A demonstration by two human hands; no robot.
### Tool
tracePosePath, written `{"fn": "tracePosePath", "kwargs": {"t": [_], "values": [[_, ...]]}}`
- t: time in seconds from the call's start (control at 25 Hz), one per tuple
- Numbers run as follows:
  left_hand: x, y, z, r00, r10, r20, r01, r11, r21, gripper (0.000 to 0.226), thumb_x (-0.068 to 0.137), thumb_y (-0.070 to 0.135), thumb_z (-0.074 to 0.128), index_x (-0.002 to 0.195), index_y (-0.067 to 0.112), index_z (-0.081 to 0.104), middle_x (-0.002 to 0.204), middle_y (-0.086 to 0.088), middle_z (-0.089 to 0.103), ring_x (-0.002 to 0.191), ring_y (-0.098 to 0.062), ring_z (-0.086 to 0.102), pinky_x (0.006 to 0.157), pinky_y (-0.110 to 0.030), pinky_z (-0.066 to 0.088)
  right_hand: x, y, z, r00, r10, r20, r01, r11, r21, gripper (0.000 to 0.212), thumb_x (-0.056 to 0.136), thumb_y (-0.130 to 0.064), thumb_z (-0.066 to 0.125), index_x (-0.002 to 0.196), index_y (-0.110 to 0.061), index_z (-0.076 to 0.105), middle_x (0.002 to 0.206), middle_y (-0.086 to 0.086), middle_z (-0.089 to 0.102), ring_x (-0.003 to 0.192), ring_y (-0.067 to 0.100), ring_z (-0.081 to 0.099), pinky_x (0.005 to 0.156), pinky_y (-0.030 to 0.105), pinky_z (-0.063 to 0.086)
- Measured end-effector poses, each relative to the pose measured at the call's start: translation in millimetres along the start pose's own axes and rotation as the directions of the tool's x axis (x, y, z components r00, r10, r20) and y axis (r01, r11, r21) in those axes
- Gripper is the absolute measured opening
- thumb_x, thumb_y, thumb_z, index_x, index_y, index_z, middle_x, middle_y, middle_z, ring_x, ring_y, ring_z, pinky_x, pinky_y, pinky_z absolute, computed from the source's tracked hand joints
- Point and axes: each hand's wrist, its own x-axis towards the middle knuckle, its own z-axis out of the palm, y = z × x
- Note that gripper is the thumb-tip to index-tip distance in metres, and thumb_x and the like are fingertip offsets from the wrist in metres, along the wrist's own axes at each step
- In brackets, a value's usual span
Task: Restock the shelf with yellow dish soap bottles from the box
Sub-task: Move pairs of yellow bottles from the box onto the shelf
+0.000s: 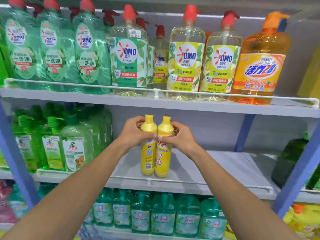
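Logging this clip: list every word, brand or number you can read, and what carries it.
"OMO": green-label clear bottle, yellow-label clear bottles and tall green bottles, top shelf.
"一洗净": tall green bottles.
"活力28": orange bottle.
"99%": yellow-label clear bottles.
Too blurred: labels on the yellow bottles gripped by the left hand and right hand, middle-shelf green bottles, bottom teal bottles.

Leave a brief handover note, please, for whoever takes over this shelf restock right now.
Left hand: fingers grip the left yellow bottle near its shoulder.
Right hand: fingers grip the right yellow bottle likewise.
Both bottles upright, touching, apparently resting on the middle shelf near its front.
Done: these two placed, not yet released.
Left: let go, fetch more; the box is out of view.
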Motion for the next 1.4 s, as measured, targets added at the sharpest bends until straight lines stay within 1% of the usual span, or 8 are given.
{"fn": "tracePosePath", "kwargs": {"t": [0.12, 0.32, 0.52, 0.72, 1.0, 1.12, 1.28, 1.4], "values": [[14, -31, -1, 0.999, -0.034, 0.029, 0.035, 0.999, -0.029, 0.060, 0.061, -0.003, 0.092, 0.113, 0.004, 0.065, 0.106, -0.012, 0.074, 0.088, -0.016, 0.070, 0.082, -0.030, 0.059, 13, 26, 13, 0.999, 0.048, 0.006, -0.048, 0.998, -0.045, 0.064, 0.066, -0.011, 0.094, 0.123, -0.010, 0.065, 0.109, 0.004, 0.075, 0.096, 0.015, 0.073, 0.089, 0.036, 0.061], [18, -67, 8, 1.000, -0.013, 0.016, 0.015, 0.990, -0.142, 0.055, 0.069, -0.001, 0.088, 0.117, 0.006, 0.063, 0.107, -0.002, 0.073, 0.085, 0.006, 0.068, 0.076, -0.012, 0.053, 11, 56, 22, 0.996, 0.084, -0.015, -0.083, 0.993, 0.081, 0.069, 0.073, -0.005, 0.089, 0.133, -0.010, 0.057, 0.122, 0.002, 0.072, 0.107, 0.008, 0.070, 0.085, 0.021, 0.056], [-6, -122, 18, 0.996, -0.064, 0.058, 0.073, 0.983, -0.171, 0.058, 0.067, 0.006, 0.091, 0.118, 0.013, 0.064, 0.111, 0.001, 0.075, 0.100, -0.009, 0.071, 0.085, -0.022, 0.056, -31, 95, 50, 0.982, 0.144, -0.122, -0.142, 0.989, 0.030, 0.068, 0.070, -0.013, 0.093, 0.128, -0.018, 0.057, 0.120, -0.006, 0.071, 0.110, 0.004, 0.068, 0.089, 0.021, 0.055], [-23, -160, 27, 0.992, -0.082, 0.097, 0.098, 0.979, -0.180, 0.055, 0.069, 0.012, 0.091, 0.116, 0.017, 0.064, 0.108, 0.006, 0.075, 0.098, -0.009, 0.072, 0.077, -0.014, 0.055, -51, 112, 74, 0.959, 0.175, -0.223, -0.181, 0.984, -0.002, 0.067, 0.073, -0.015, 0.090, 0.131, -0.014, 0.057, 0.118, -0.008, 0.071, 0.102, -0.005, 0.067, 0.083, 0.012, 0.054], [-9, -162, 29, 0.988, -0.119, 0.101, 0.127, 0.989, -0.081, 0.065, 0.059, 0.030, 0.097, 0.112, 0.026, 0.059, 0.102, 0.011, 0.072, 0.088, 0.002, 0.068, 0.072, -0.018, 0.056, -45, 121, 64, 0.966, 0.210, -0.151, -0.214, 0.977, -0.007, 0.065, 0.073, -0.025, 0.090, 0.130, -0.022, 0.058, 0.120, -0.011, 0.072, 0.110, 0.006, 0.068, 0.092, 0.022, 0.057], [-10, -161, 27, 0.978, -0.138, 0.159, 0.153, 0.985, -0.081, 0.065, 0.062, 0.036, 0.095, 0.117, 0.030, 0.061, 0.109, 0.011, 0.073, 0.098, -0.004, 0.069, 0.083, -0.028, 0.060, -42, 123, 61, 0.970, 0.210, -0.118, -0.210, 0.978, 0.011, 0.065, 0.074, -0.024, 0.089, 0.131, -0.021, 0.058, 0.121, -0.011, 0.071, 0.111, 0.004, 0.067, 0.093, 0.020, 0.056], [-18, -163, 16, 0.945, -0.138, 0.298, 0.189, 0.971, -0.149, 0.056, 0.076, 0.021, 0.087, 0.126, 0.025, 0.063, 0.120, 0.007, 0.072, 0.114, -0.012, 0.067, 0.101, -0.038, 0.053, -43, 125, 57, 0.973, 0.216, -0.084, -0.212, 0.976, 0.056, 0.061, 0.077, -0.014, 0.086, 0.130, -0.018, 0.057, 0.122, -0.010, 0.070, 0.110, 0.000, 0.067, 0.092, 0.017, 0.055], [-19, -161, 21, 0.975, -0.134, 0.177, 0.156, 0.980, -0.120, 0.059, 0.067, 0.018, 0.093, 0.119, 0.020, 0.063, 0.113, 0.005, 0.074, 0.105, -0.009, 0.070, 0.093, -0.034, 0.057, -43, 127, 56, 0.972, 0.224, -0.074, -0.216, 0.972, 0.095, 0.058, 0.081, -0.004, 0.082, 0.131, -0.011, 0.054, 0.122, -0.008, 0.069, 0.108, -0.004, 0.067, 0.085, 0.013, 0.053]]}}
